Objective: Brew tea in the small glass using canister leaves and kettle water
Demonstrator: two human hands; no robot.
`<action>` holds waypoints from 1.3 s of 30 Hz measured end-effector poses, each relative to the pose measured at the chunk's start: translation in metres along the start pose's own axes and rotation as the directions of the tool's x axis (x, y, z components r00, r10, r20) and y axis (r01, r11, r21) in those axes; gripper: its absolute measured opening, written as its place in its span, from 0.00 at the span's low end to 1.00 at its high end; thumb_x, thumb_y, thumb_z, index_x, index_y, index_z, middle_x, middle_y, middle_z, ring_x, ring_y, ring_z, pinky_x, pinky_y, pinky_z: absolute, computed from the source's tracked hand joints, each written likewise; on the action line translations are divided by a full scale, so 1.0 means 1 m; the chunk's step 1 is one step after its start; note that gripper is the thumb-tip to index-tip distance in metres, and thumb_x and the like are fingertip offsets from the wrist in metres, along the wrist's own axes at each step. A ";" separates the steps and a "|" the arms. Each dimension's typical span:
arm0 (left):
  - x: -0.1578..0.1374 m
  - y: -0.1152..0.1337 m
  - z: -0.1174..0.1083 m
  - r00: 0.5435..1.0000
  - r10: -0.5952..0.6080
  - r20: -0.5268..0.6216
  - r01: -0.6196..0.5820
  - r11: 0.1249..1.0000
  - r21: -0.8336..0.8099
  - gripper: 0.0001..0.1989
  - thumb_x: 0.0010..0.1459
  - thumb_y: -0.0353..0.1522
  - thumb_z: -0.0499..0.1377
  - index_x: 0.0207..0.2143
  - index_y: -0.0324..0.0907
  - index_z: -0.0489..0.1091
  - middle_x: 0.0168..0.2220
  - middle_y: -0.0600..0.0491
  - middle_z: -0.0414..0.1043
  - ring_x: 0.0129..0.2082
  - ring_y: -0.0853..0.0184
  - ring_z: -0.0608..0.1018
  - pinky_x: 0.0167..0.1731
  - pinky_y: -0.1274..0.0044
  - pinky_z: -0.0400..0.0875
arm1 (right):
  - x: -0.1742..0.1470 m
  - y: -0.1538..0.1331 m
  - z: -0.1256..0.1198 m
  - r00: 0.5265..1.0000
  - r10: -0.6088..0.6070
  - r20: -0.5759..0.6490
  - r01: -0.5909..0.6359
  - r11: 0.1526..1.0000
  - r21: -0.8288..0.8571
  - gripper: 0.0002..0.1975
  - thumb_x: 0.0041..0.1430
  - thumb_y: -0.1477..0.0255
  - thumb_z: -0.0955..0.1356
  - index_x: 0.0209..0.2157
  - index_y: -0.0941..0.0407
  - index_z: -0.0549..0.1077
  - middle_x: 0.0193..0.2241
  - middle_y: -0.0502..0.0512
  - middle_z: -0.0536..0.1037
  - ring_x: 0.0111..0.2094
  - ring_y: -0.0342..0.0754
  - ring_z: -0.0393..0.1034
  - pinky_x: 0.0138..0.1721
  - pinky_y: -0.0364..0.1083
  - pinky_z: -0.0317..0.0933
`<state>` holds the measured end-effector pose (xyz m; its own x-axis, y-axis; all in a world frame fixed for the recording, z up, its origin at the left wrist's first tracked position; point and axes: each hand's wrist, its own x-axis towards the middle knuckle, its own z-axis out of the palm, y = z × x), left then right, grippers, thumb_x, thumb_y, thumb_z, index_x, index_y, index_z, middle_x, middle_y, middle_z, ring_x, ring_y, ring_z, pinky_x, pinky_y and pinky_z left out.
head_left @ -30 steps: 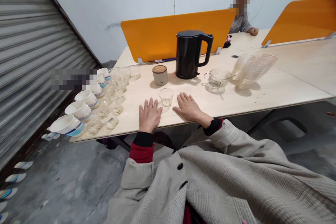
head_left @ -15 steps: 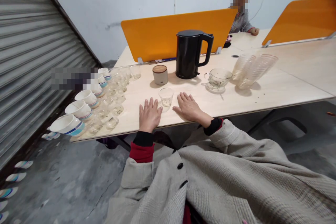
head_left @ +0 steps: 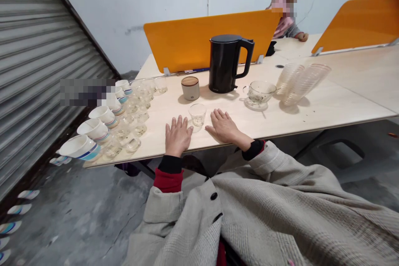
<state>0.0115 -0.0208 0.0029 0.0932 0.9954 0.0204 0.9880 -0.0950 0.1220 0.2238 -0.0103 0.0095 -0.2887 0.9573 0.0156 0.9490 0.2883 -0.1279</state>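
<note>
Palm down on the table (head_left: 162, 133) near its front edge, my left hand (head_left: 178, 136) lies flat with nothing in it. My right hand (head_left: 225, 126) rests the same way, fingers out, also holding nothing. Between the two stands a small clear cup (head_left: 197, 115) with some dark bits in it. Behind that cup are a pale canister with a wooden lid (head_left: 190, 89) and a black electric kettle (head_left: 223, 64). Right of the kettle, a glass cup with a handle (head_left: 260, 93) sits on a glass saucer and holds dark leafy bits.
Rows of paper cups (head_left: 93, 129) and clear cups (head_left: 132, 144) line the table's left end. Stacked clear plastic cups (head_left: 304, 85) lean at the right. Orange dividers (head_left: 177, 45) stand behind, with another person (head_left: 288, 23) seated beyond. A shutter (head_left: 46, 58) is at the left.
Both of my hands stay still on the table, and the cups and kettle have not moved. The person beyond the divider has shifted in the seat, with more pink clothing showing.
</note>
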 end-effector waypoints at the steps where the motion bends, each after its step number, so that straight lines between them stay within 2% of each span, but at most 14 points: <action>1: 0.000 0.000 0.000 1.000 0.001 0.000 -0.001 1.000 -0.001 0.33 0.75 0.44 0.40 0.76 0.42 0.54 0.79 0.47 0.46 0.79 0.48 0.49 0.76 0.50 0.44 | 0.000 0.000 0.000 1.000 0.001 0.001 -0.001 1.000 0.001 0.39 0.74 0.55 0.58 0.73 0.71 0.56 0.76 0.76 0.51 0.78 0.68 0.43 0.75 0.65 0.41; 27: 0.000 0.000 0.002 1.000 0.011 -0.023 -0.010 0.999 0.032 0.32 0.76 0.43 0.41 0.76 0.41 0.55 0.79 0.47 0.47 0.79 0.48 0.50 0.76 0.49 0.46 | 0.001 0.003 0.004 1.000 -0.015 -0.020 0.014 1.000 -0.009 0.40 0.74 0.54 0.58 0.73 0.71 0.56 0.76 0.77 0.51 0.77 0.69 0.44 0.75 0.65 0.42; 39: 0.000 0.000 0.002 0.999 0.015 -0.031 -0.014 1.000 0.015 0.32 0.76 0.44 0.41 0.76 0.41 0.55 0.79 0.47 0.47 0.79 0.47 0.50 0.75 0.49 0.46 | -0.001 -0.001 -0.003 1.000 0.001 0.020 -0.001 1.000 -0.018 0.40 0.75 0.55 0.58 0.74 0.72 0.54 0.76 0.76 0.50 0.78 0.68 0.42 0.76 0.64 0.40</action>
<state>0.0116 -0.0205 0.0009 0.1040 0.9931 0.0535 0.9883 -0.1092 0.1066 0.2235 -0.0113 0.0124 -0.2901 0.9570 -0.0044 0.9513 0.2879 -0.1101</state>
